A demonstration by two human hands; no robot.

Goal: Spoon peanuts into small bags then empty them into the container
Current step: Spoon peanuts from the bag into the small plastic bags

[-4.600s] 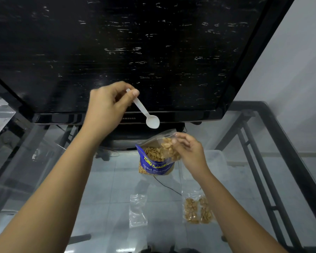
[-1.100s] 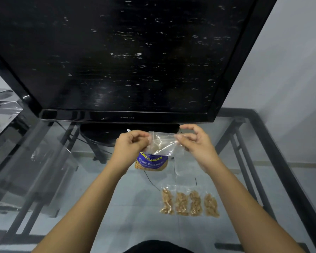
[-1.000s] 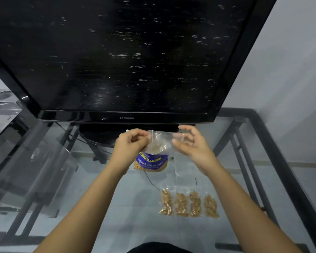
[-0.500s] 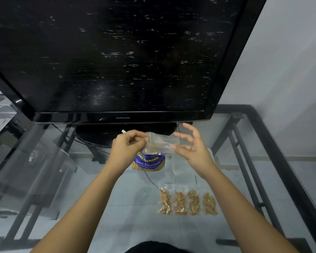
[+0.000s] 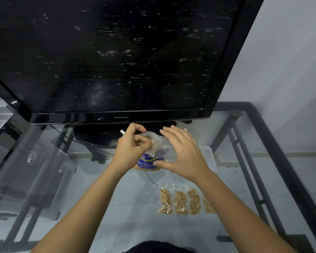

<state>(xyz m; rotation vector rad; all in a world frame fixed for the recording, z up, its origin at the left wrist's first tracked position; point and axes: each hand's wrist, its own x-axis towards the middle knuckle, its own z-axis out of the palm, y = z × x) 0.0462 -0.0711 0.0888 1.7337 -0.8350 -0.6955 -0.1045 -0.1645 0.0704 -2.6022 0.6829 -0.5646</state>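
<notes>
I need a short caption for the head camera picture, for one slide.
Two bare hands, left hand and right hand, hold a small clear bag open above the blue peanut packet, four filled bags beside.

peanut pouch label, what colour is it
Blue with yellow and white lettering on the peanut pouch, seen in the head view.

The table [image 5: 117, 207] was clear glass on a dark metal frame. The small bag [image 5: 160, 143] was thin transparent plastic, and the television [image 5: 117, 61] bezel glossy black.
</notes>
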